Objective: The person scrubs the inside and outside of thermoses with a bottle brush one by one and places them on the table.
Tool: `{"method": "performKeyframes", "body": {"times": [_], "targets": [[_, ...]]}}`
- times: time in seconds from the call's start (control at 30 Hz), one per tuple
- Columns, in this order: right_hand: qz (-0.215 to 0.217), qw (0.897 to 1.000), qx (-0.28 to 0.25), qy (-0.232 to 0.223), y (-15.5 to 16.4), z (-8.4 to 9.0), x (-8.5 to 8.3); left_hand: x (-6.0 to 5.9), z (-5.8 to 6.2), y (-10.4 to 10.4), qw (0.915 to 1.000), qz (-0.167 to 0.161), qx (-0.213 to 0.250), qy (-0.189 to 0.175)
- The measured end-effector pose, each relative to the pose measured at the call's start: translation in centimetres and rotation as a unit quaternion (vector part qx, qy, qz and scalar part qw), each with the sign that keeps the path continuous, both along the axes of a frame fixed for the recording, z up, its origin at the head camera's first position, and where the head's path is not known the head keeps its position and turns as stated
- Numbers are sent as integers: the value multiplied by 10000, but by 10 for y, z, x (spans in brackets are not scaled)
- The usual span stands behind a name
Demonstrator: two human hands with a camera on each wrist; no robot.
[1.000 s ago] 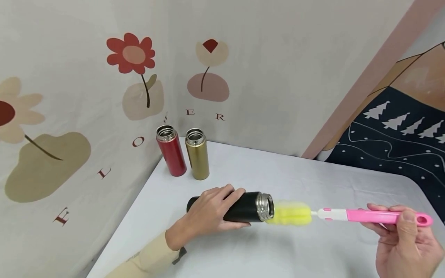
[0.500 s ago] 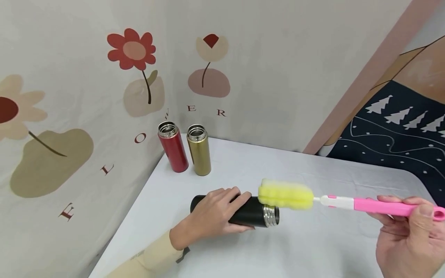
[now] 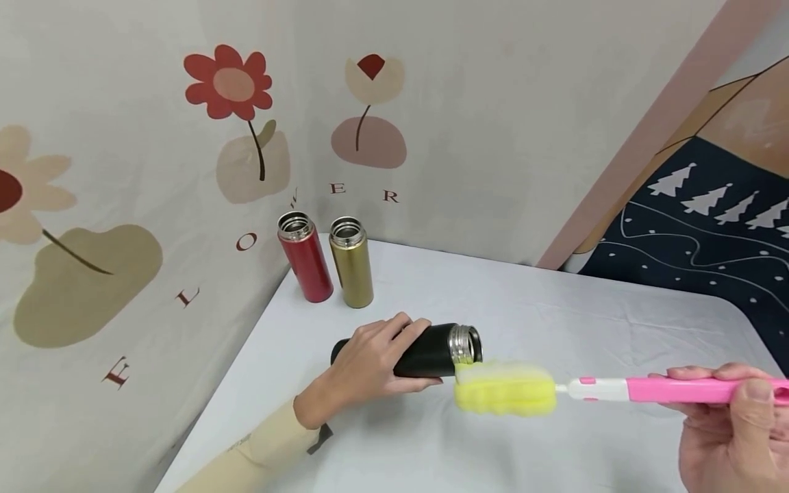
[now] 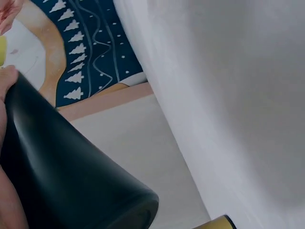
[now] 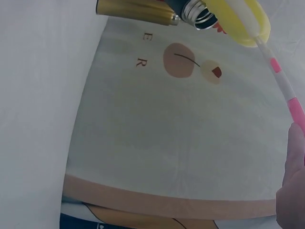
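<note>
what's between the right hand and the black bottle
The brush, as the head view shows: its pink handle in the right hand, its yellow sponge toward the black bottle.

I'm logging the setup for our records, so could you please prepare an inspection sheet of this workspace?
Surface: table with a white covering, faintly creased toward the right.
Job's things: black bottle, lidless, held sideways; sponge brush, its yellow head outside the bottle, near the neck; contact unclear.
Clutter: red bottle and gold bottle, both upright and lidless, side by side at the back.
Hands: left hand grips the black bottle; right hand holds the brush's pink handle.
Cables: nothing seen.
Surroundings: pale backdrop with printed flowers and letters; dark tree-patterned panel at right.
</note>
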State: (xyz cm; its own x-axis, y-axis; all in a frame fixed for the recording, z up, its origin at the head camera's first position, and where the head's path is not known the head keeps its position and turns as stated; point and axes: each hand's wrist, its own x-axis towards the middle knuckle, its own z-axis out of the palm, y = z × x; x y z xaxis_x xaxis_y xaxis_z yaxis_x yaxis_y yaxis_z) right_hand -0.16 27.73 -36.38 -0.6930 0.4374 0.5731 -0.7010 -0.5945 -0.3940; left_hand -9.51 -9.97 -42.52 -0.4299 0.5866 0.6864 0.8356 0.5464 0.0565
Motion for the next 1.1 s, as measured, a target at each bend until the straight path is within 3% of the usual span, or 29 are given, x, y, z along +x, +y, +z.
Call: {"method": "performKeyframes", "body": {"times": [0.23,0.47,0.7,0.93,1.1], "targets": [[31,9999,139,-1,5,-2,-1,2,0,-1,9994,-25,326,-122],[-619,9973,296,-248,3,1,-9,3,0,0,9986,-373,385,5],[-829,9953,421,-266,-4,9,-16,10,-1,-4,9976,-586,278,-239],[-620,9977,288,35,-13,18,-20,17,1,2,9960,-639,-13,-631],[-409,9985,-143,325,-20,21,-20,16,1,6,9964,-575,-211,-587]]}}
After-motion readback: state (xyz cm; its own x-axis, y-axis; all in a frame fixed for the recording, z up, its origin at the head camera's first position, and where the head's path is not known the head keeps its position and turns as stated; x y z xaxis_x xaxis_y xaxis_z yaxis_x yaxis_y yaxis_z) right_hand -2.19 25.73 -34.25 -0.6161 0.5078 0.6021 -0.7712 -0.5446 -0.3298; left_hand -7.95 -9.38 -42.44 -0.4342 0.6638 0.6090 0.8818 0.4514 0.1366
